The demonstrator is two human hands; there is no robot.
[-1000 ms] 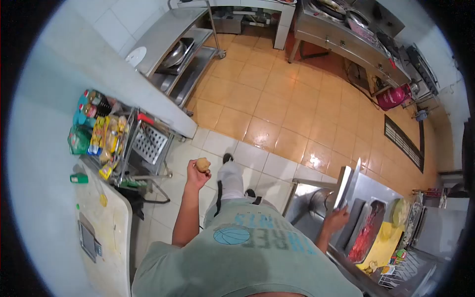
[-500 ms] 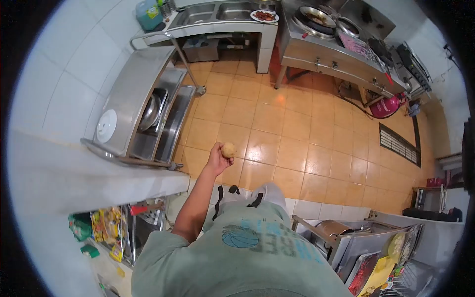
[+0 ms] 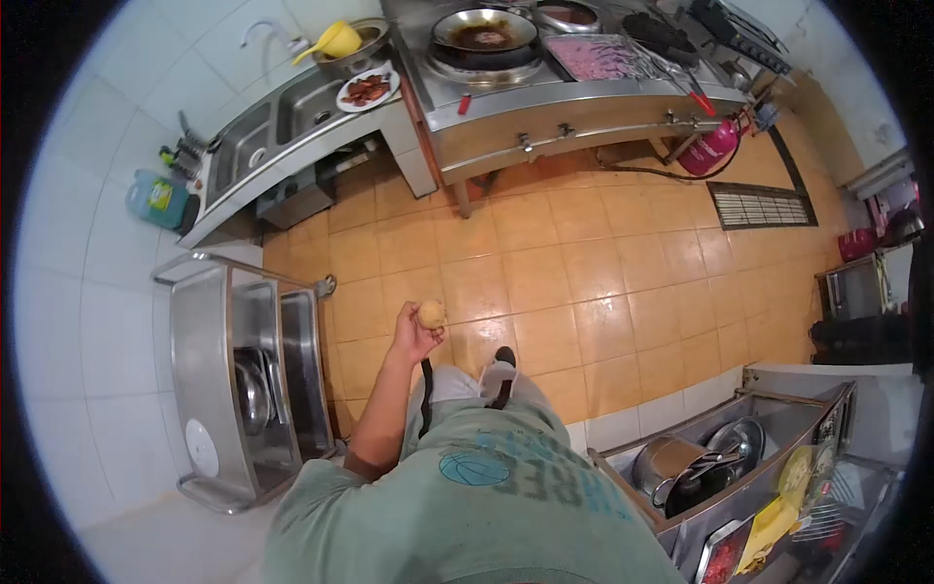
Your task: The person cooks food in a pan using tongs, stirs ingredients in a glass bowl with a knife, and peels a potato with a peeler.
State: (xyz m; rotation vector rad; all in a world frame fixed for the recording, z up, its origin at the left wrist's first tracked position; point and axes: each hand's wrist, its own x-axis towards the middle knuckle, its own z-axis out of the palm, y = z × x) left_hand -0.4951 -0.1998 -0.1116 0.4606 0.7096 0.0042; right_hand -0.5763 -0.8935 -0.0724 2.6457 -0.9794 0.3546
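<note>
My left hand (image 3: 414, 338) is closed around a round, pale brown potato (image 3: 431, 313), held out in front of my body above the tiled floor. The potato shows at the top of the fingers, with the thumb against its left side. No part of my right hand or right arm can be seen. The front of my green shirt (image 3: 525, 487) fills the lower middle of the view, and one dark shoe (image 3: 505, 357) shows on the floor.
A steel trolley (image 3: 199, 341) stands at the left, a sink (image 3: 243, 156) beyond it. Ahead is the stove (image 3: 467, 112) with a wok (image 3: 484, 32) and a tray of pink pieces (image 3: 598, 58). At the lower right, a steel unit (image 3: 632, 501) holds pots.
The view has turned right and moved nearer the stove and sink. A shoe has come into sight. The potato is still in my left hand.
</note>
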